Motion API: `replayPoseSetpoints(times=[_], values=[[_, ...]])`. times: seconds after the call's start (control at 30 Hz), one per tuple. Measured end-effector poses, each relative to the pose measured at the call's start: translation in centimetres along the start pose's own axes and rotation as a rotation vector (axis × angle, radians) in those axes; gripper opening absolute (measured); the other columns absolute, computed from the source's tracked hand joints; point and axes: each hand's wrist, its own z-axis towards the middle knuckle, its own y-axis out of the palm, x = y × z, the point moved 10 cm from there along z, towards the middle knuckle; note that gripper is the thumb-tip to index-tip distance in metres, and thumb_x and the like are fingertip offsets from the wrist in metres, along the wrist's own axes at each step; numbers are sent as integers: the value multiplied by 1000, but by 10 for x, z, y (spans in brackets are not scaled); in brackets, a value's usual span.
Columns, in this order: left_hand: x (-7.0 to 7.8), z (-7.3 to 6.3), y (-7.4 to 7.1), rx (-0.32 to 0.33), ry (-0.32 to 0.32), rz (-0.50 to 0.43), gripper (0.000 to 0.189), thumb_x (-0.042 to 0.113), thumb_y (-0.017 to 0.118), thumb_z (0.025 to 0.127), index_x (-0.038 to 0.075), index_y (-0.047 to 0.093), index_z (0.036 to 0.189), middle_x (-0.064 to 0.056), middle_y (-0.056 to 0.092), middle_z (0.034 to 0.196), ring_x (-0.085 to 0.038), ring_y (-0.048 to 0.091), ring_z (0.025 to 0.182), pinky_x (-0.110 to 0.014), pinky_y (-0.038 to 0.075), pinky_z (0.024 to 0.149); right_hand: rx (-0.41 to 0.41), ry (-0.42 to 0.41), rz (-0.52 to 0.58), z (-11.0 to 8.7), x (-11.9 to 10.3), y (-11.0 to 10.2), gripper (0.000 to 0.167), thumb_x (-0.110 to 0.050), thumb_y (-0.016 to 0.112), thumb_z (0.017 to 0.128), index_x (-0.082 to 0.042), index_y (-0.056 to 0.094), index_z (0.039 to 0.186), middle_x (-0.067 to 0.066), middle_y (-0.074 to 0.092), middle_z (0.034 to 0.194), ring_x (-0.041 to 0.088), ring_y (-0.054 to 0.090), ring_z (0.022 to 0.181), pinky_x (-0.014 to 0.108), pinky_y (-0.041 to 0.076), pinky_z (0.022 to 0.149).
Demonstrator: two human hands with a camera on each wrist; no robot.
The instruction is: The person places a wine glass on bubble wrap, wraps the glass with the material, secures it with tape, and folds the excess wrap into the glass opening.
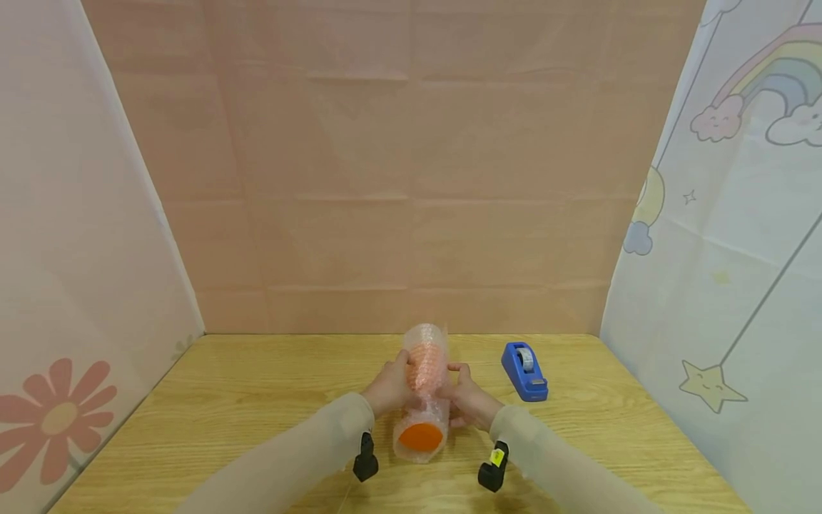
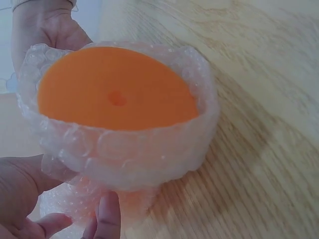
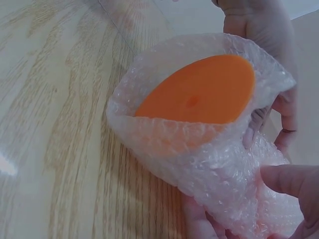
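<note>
A roll of clear bubble wrap (image 1: 425, 368) lies lengthwise on the table between my two hands. Inside it is an object whose flat orange end (image 1: 420, 437) faces me, with a small dimple at its centre in the wrist views. My left hand (image 1: 390, 385) grips the roll from the left, thumb on top. From the right, my right hand (image 1: 474, 400) holds it, thumb against the wrap and fingers curled low at its side. The wrap's near rim (image 2: 134, 149) stands out loosely past the orange end. Most of the object inside is veiled by the wrap.
A blue tape dispenser (image 1: 528, 378) with a roll of clear tape stands to the right of my right hand. The wooden table (image 1: 276, 378) is bounded by a plain backdrop (image 1: 411, 178) and printed cloth at both sides. Small black cameras sit at my wrists.
</note>
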Motion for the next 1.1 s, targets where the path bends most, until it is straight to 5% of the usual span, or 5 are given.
replayPoseSetpoints(times=[0.43,0.9,1.1], values=[[-1,0,8,-74,26,-116,70,-5,75,75,5,33,130,-15,56,102,-24,58,80,-35,52,64,-25,6,-6,-3,0,-2,72,-14,60,93,-13,8,142,32,39,130,35,59,100,53,55,80],[2,-1,6,-71,53,-78,70,-4,76,74,3,33,130,-15,58,98,-25,57,80,-36,52,66,17,-21,21,0,-5,2,78,-19,64,90,-6,5,139,34,26,135,49,47,116,63,49,85],[0,-1,5,-78,42,-74,68,-4,75,76,4,34,130,-12,57,94,-23,55,76,-33,50,64,22,-41,-15,-1,-7,5,79,-24,65,90,-5,5,138,33,28,134,46,51,113,59,51,85]])
